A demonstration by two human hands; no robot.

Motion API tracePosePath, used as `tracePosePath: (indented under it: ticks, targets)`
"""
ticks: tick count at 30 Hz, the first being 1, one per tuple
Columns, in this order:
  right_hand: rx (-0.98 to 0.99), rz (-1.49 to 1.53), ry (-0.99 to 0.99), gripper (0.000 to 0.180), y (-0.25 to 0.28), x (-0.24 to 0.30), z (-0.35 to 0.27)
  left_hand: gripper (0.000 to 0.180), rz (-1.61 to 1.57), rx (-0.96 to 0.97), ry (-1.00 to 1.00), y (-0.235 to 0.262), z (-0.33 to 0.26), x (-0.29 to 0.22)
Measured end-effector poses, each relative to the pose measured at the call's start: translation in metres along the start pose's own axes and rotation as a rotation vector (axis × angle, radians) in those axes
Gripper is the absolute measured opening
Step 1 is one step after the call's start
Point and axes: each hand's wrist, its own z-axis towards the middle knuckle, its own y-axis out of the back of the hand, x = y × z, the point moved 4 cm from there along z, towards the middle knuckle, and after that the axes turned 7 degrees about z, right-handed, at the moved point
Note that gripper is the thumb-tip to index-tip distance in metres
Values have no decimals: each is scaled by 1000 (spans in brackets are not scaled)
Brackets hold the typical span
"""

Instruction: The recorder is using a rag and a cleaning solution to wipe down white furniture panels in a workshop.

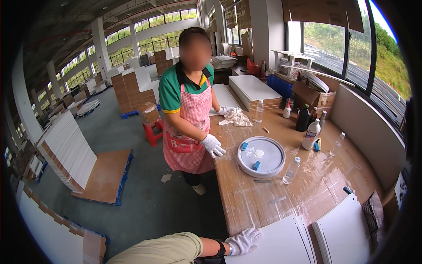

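Observation:
My left hand [244,242], in a white knit glove, lies on the corner of a stack of white panels [281,240] at the table's near edge. Its fingers are stretched out and hold nothing. My right hand is out of the picture. Beyond the panels, two thin flat strips, one of them a grey blade [277,199], lie on the brown covered table [239,200]. Farther off stands a round white lid-like tray [274,171] with blue blocks [256,165] and a white blob [259,153] in it. A clear bottle [291,170] stands beside it.
A co-worker in a pink checked apron [189,114] stands at the table's left side, one gloved hand near a crumpled cloth [236,118]. Bottles [311,134] stand at the right. More panels [340,229] lie near right. Pallets of stacked boards [70,149] stand on the floor.

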Motion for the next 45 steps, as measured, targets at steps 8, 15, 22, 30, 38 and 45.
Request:
tracePosePath:
  ticks: [8,15,22,30,38,45]
  targets:
    - [-3,6,2,38,9,6,6,61,28,45,10,3,2,-1]
    - [-31,8,13,36,14,10,7,62,24,45,7,2,0,-1]
    - [-79,-39,46,38,4,2,-2,62,14,26,4,3,0,-2]
    - [-12,-4,15,41,-8,-7,-4,62,28,32,-4,0,1,0]
    - [56,-2,-26,42,-1,-2,0,61,34,2,-20,3,-1,-1]
    - [-42,27,29,42,-9,-8,-6,59,17,9,4,6,0,-2]
